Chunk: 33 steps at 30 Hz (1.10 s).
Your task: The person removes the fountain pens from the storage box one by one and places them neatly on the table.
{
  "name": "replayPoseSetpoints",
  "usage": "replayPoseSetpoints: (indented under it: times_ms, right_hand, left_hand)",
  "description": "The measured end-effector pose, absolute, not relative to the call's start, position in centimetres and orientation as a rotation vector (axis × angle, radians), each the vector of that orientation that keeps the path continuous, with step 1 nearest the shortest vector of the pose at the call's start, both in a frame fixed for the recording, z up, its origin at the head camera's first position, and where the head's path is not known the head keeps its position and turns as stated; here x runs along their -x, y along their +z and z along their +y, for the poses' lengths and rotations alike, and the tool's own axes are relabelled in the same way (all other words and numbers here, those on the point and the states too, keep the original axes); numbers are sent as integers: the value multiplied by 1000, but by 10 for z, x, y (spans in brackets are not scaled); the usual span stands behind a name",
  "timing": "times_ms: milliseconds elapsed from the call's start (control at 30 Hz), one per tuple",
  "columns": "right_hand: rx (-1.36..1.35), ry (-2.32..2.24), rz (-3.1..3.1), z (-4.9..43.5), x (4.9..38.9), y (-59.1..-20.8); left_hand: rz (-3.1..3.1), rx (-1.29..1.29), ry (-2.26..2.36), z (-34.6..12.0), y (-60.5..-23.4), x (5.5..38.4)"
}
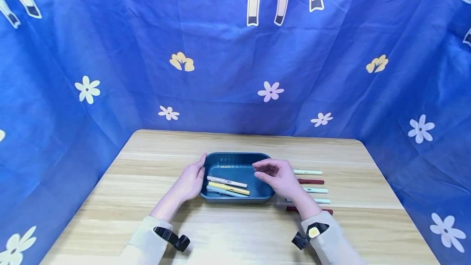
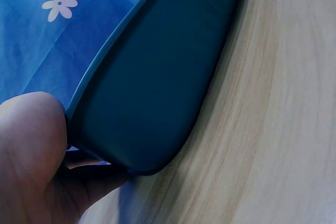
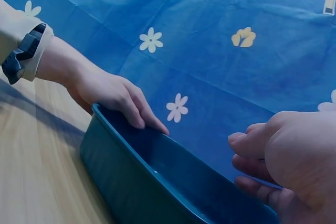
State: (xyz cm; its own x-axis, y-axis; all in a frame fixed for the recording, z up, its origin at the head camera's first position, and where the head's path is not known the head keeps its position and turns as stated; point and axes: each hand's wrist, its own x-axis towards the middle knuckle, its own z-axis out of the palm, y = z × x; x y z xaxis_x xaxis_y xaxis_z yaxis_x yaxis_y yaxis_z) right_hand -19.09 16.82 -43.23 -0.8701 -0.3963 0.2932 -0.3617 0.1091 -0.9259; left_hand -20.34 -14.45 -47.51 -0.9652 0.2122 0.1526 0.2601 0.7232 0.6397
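Observation:
A dark teal rectangular bin rests on the table. Inside, toward its left, lie a pale pinkish-white pen, a yellow pen and a light blue pen, side by side. My left hand holds the bin's left end, thumb over the rim and fingers against the outside wall, as the left wrist view shows. Over the right part of the bin hovers my right hand; its fingers are loosely bent, thumb and fingertips apart, with nothing seen between them.
Right of the bin, several pens lie in a column, partly behind my right hand and wrist: a pale one at the back, a dark red one, mint ones and another dark red one in front. A blue patterned curtain surrounds the wooden table.

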Motion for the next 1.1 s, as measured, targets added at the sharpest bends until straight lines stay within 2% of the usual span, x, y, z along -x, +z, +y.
replayPoseSetpoints:
  times_ms: [400,800,1100]
  right_hand:
    - [817,-1812,2272,138,219,-462]
    - [709,-1626,2391,113,225,-460]
    - [655,-1548,2443,104,232,-478]
  left_hand:
    - [-2857,369,-1086,-147,-475,203]
    - [-2849,372,-1098,-146,-473,203]
    - [-2846,373,-1097,-146,-476,203]
